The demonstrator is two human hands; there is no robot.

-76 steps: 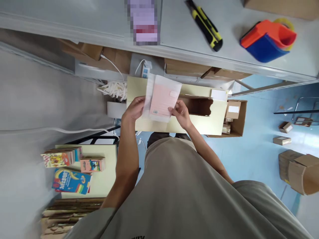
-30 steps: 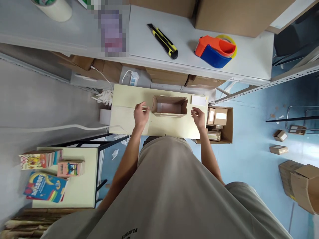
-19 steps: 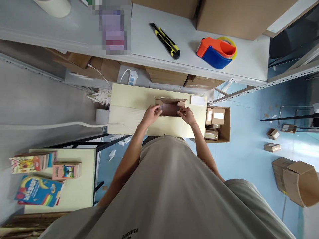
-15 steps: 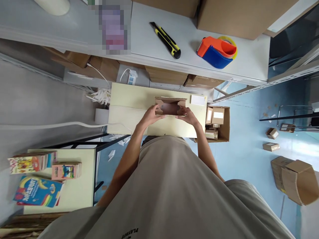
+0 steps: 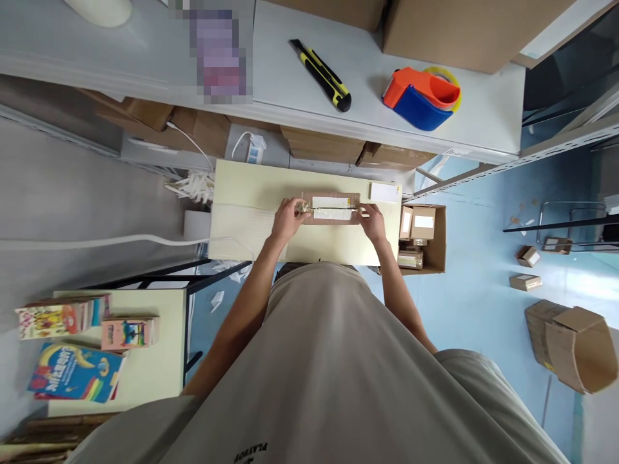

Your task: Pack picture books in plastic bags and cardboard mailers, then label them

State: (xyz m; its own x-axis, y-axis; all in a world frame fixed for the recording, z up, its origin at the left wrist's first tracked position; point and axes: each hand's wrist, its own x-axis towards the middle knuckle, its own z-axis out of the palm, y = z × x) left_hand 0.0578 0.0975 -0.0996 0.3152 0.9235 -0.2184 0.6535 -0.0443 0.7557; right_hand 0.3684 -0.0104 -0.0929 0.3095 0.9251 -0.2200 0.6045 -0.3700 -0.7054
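A small cardboard box [image 5: 331, 221] lies on the pale yellow table [image 5: 254, 187], its two long top flaps folded down to a narrow seam. White label pieces and shiny clear tape show on the flaps. At the box's left end, my left hand [image 5: 286, 220] is closed on the edge with bent fingers. My right hand [image 5: 372, 223] grips the opposite end in the same way. What is inside the box is hidden. To the right of the box sits a small white label pad [image 5: 383, 192].
On the grey shelf ahead lie a yellow-black utility knife [image 5: 322, 76] and an orange-blue tape dispenser [image 5: 420, 96]. An open carton [image 5: 439, 248] with small boxes stands right of the table. Books [image 5: 75, 370] lie on a side table at left.
The pink item in white wrapping left my hands and is no longer in sight. My hands came to the open box, and its flaps have swung shut under my fingers.
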